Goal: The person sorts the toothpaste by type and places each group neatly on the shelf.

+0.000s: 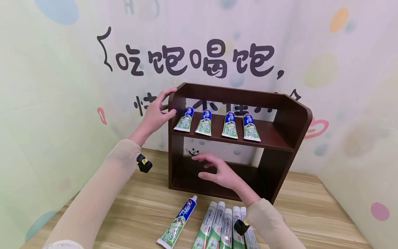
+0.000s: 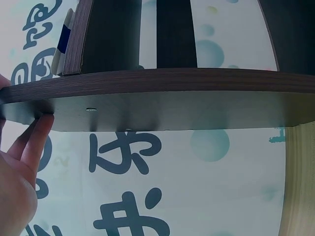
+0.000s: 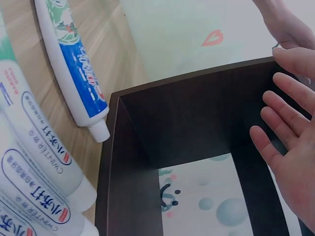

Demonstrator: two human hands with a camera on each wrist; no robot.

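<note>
My left hand (image 1: 155,116) grips the upper left side of a dark brown two-tier shelf (image 1: 233,90). In the left wrist view its fingers (image 2: 38,142) touch the outer face of the side panel. My right hand (image 1: 221,172) hangs in front of the lower compartment, fingers loosely extended, holding nothing. Several blue-and-green toothpaste tubes (image 1: 229,125) lie in a spaced row on the upper tier, caps toward the back. Another toothpaste tube (image 1: 178,221) of that kind lies on the table before the shelf, also seen in the right wrist view.
Several white-and-green toothpaste tubes (image 1: 207,224) lie side by side on the wood-grain table (image 1: 130,207), partly hidden by the right forearm. Behind the shelf hangs a pale printed backdrop (image 1: 199,20) with large black characters. Small black cameras sit at both wrists.
</note>
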